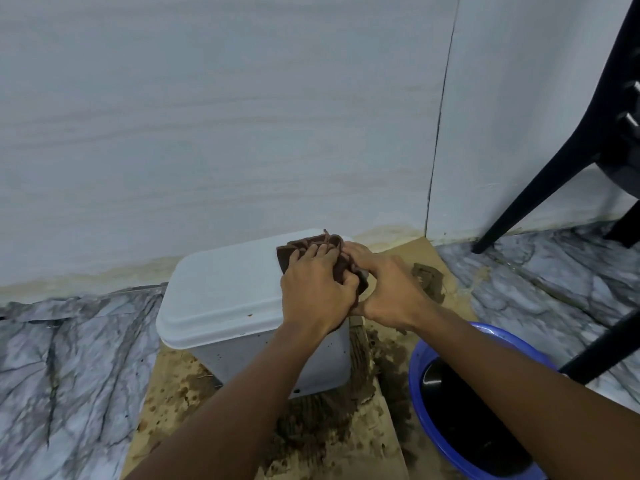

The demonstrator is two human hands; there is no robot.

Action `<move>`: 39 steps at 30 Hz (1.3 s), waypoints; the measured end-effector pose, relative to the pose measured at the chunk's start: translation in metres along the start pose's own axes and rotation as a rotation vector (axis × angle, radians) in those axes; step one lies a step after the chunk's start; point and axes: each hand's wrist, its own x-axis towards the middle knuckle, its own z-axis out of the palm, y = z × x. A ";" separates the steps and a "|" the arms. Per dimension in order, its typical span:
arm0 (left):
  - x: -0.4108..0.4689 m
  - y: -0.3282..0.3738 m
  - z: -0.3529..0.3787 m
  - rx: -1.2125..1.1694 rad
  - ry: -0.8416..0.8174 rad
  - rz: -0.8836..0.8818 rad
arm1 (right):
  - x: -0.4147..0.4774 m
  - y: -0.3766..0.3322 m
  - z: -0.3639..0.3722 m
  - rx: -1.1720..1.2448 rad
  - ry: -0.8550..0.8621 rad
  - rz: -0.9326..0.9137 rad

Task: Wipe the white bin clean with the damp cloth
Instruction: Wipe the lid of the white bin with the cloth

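The white bin (225,296) stands closed on a brown, dirt-stained sheet of cardboard, close to the wall. A brown cloth (304,245) lies bunched on the right rear part of its lid. My left hand (313,287) presses on the cloth with its fingers curled into the fabric. Beside it, at the bin's right edge, my right hand (384,285) grips the cloth's other end. Most of the cloth is hidden under both hands.
A blue basin (419,362) of dark water sits on the floor at the lower right. Black chair legs (540,188) stand at the right. A clump of dirt (427,275) lies behind my right hand. The cardboard (377,441) is soiled; marble-patterned floor surrounds it.
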 end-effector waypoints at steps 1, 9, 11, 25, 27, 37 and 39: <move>-0.002 -0.001 0.000 -0.006 0.011 0.008 | 0.000 0.001 0.001 0.014 -0.003 0.001; 0.006 0.011 0.005 -0.043 -0.036 -0.067 | -0.001 0.003 -0.002 0.032 0.009 0.035; 0.007 0.009 0.006 -0.044 -0.004 -0.035 | 0.000 0.004 -0.002 0.020 0.006 0.058; -0.013 -0.096 -0.048 0.031 -0.216 0.350 | 0.003 0.014 -0.006 -0.083 -0.069 0.124; -0.012 -0.084 -0.043 0.112 -0.205 0.315 | 0.004 0.015 -0.006 -0.101 -0.065 0.121; -0.011 -0.080 -0.037 0.305 -0.267 0.455 | 0.002 0.018 -0.008 -0.098 -0.055 0.071; -0.017 -0.110 -0.054 0.309 -0.265 0.444 | 0.003 0.017 -0.007 -0.103 -0.046 0.093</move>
